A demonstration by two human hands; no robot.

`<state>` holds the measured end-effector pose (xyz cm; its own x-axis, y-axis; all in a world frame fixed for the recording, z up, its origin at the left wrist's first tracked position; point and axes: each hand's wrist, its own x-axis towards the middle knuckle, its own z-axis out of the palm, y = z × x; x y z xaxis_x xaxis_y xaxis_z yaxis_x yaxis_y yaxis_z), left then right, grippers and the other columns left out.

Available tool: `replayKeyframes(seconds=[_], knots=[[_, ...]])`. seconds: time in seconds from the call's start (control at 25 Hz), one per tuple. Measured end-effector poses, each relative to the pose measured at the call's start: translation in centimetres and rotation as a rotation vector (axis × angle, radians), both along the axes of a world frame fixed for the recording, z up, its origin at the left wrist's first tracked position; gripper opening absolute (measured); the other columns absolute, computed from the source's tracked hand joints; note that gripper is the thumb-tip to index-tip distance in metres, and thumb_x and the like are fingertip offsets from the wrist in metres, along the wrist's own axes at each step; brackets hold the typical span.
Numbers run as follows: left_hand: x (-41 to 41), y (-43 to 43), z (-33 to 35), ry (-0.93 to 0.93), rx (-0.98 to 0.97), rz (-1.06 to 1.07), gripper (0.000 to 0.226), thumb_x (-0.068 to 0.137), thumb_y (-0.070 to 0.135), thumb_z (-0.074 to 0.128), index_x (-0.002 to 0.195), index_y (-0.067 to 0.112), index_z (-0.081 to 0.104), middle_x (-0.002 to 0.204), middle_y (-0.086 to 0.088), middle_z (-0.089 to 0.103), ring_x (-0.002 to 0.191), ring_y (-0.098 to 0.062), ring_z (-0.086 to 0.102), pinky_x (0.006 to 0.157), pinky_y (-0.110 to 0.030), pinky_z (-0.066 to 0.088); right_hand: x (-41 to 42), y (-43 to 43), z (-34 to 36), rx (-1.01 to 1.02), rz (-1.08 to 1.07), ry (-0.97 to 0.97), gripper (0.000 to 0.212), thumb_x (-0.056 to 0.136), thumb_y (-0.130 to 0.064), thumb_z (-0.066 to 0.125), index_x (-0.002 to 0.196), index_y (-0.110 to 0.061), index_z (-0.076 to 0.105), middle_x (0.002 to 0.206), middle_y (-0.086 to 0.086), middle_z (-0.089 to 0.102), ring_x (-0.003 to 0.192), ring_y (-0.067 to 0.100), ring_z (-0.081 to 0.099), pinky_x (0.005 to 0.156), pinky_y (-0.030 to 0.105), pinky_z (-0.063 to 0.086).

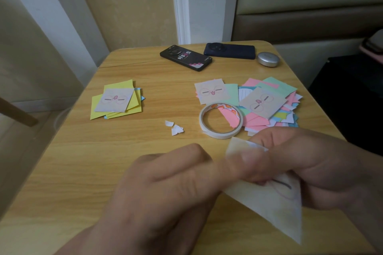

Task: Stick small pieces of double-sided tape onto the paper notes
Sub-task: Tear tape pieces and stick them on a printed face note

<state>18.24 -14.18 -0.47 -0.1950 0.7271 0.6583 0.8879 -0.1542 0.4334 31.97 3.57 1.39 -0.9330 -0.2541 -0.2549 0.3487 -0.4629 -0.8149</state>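
Motion blur softens the nearest part of the scene, where the left hand (165,182) and the right hand (323,163) meet low over a pale wooden table (68,172) and cover much of its near edge. The right hand grips a paper note (269,211) with its fingers curled round the note's right side. The left hand's fingers are curled and its thumb lies across the note's upper corner, but the blur hides whether it pinches anything. The note is held tilted above the table, one corner pointing down. It is cream-white with part of a cartoon face drawn in dark and pink lines, largely hidden behind both thumbs. Just beyond the hands lies a tape roll (220,122), flat on its side, its far rim overlapping pink paper. To its left, apart from it, sit white scraps (175,127) with torn edges. Farther back and well apart are two lots of notes: a yellow stack (118,101) on the left topped by a face-printed sheet, and a mixed heap (269,103) on the right — pink, green, blue and white, with two face-printed sheets on top. At the far edge lie a black phone (186,58), a dark blue phone (230,50) and a silver case (268,59).
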Motion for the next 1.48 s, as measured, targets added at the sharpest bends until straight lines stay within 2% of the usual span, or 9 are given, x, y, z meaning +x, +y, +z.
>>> replayKeyframes(seconds=[0.08, 0.24, 0.44, 0.6, 0.68, 0.84, 0.96, 1.08, 1.48], knots=[[0.4, 0.4, -0.3, -0.006, 0.031, -0.098, 0.098, 0.071, -0.003, 0.079, 0.149, 0.032, 0.032, 0.083, 0.012, 0.074, 0.059, -0.009, 0.053, 0.041, -0.021, 0.044, -0.2, -0.3, -0.2, 0.04, -0.008, -0.018, 0.013, 0.083, -0.008, 0.065, 0.082, -0.01, 0.077, 0.084, 0.006, 0.073, 0.078, 0.019, 0.07, 0.074, 0.026, 0.052], [-0.5, -0.9, 0.1, -0.018, -0.038, -0.076, 0.093, 0.084, 0.01, 0.062, 0.153, 0.048, 0.013, 0.106, 0.017, 0.065, 0.066, -0.009, 0.057, 0.062, -0.028, 0.052, -0.4, -0.5, -0.9, 0.187, -0.103, -0.103, 0.032, 0.07, -0.014, 0.08, 0.1, -0.004, 0.073, 0.096, 0.019, 0.063, 0.091, 0.035, 0.057, 0.083, 0.046, 0.03], [-0.2, -0.9, 0.3, -0.632, -0.127, -0.182, 0.101, 0.084, -0.01, 0.058, 0.148, 0.055, 0.015, 0.102, -0.002, 0.069, 0.053, -0.028, 0.066, 0.052, -0.034, 0.055, -0.7, -1.1, -0.5, 0.173, -0.174, -0.1, 0.026, 0.075, -0.003, 0.073, 0.101, -0.003, 0.074, 0.093, 0.014, 0.07, 0.086, 0.023, 0.068, 0.075, 0.032, 0.052], [0.2, -0.8, 0.2, -1.003, -0.08, -0.298, 0.108, 0.078, -0.018, 0.048, 0.143, 0.063, 0.019, 0.103, -0.016, 0.067, 0.04, -0.037, 0.058, 0.048, -0.037, 0.051, -0.7, -1.6, -0.7, 0.321, -0.247, -0.028, 0.03, 0.08, -0.003, 0.068, 0.109, 0.003, 0.069, 0.107, 0.022, 0.072, 0.103, 0.038, 0.068, 0.092, 0.047, 0.053], [0.2, -0.4, 0.0, -1.115, -0.016, -0.333, 0.113, 0.071, -0.021, 0.051, 0.144, 0.062, 0.024, 0.111, -0.018, 0.066, 0.04, -0.037, 0.056, 0.045, -0.035, 0.048, -0.7, -1.8, -0.6, 0.432, -0.286, -0.018, 0.027, 0.08, -0.006, 0.07, 0.106, -0.001, 0.072, 0.105, 0.019, 0.074, 0.101, 0.035, 0.071, 0.09, 0.044, 0.055], [-1.8, -0.4, -0.1, -1.093, 0.033, -0.175, 0.091, 0.057, 0.007, 0.063, 0.142, 0.037, 0.047, 0.116, -0.014, 0.069, 0.043, -0.027, 0.051, 0.041, -0.024, 0.039, -0.4, -2.4, 0.0, 0.637, -0.282, -0.024, 0.022, 0.078, -0.015, 0.077, 0.099, -0.011, 0.076, 0.097, 0.008, 0.078, 0.093, 0.026, 0.074, 0.086, 0.041, 0.059], [-2.3, -0.3, -0.3, -1.018, -0.098, -0.08, 0.04, 0.065, 0.027, 0.07, 0.104, 0.02, 0.076, 0.076, -0.006, 0.07, 0.047, -0.018, 0.048, 0.046, -0.024, 0.039, -0.3, -2.3, 0.2, 0.642, -0.377, -0.024, 0.018, 0.076, -0.016, 0.08, 0.094, -0.016, 0.078, 0.091, 0.004, 0.079, 0.086, 0.02, 0.075, 0.078, 0.034, 0.06], [-0.9, -0.2, -0.5, -1.016, -0.226, -0.05, 0.03, 0.066, 0.042, 0.076, 0.088, 0.021, 0.08, 0.056, -0.005, 0.059, 0.051, -0.017, 0.052, 0.049, -0.029, 0.044, -0.5, -2.4, 0.4, 0.618, -0.37, -0.034, 0.026, 0.074, -0.018, 0.075, 0.1, -0.014, 0.077, 0.098, 0.007, 0.078, 0.093, 0.024, 0.074, 0.087, 0.045, 0.059], [-0.4, -0.3, -0.8, -0.996, -0.168, -0.064, 0.016, 0.074, 0.022, 0.08, 0.09, 0.023, 0.081, 0.067, -0.024, 0.058, 0.052, -0.018, 0.053, 0.051, -0.028, 0.046, -0.7, -2.3, -0.2, 0.389, -0.288, -0.018, 0.031, 0.081, -0.005, 0.068, 0.111, -0.007, 0.073, 0.109, 0.014, 0.075, 0.105, 0.028, 0.071, 0.092, 0.039, 0.057]])
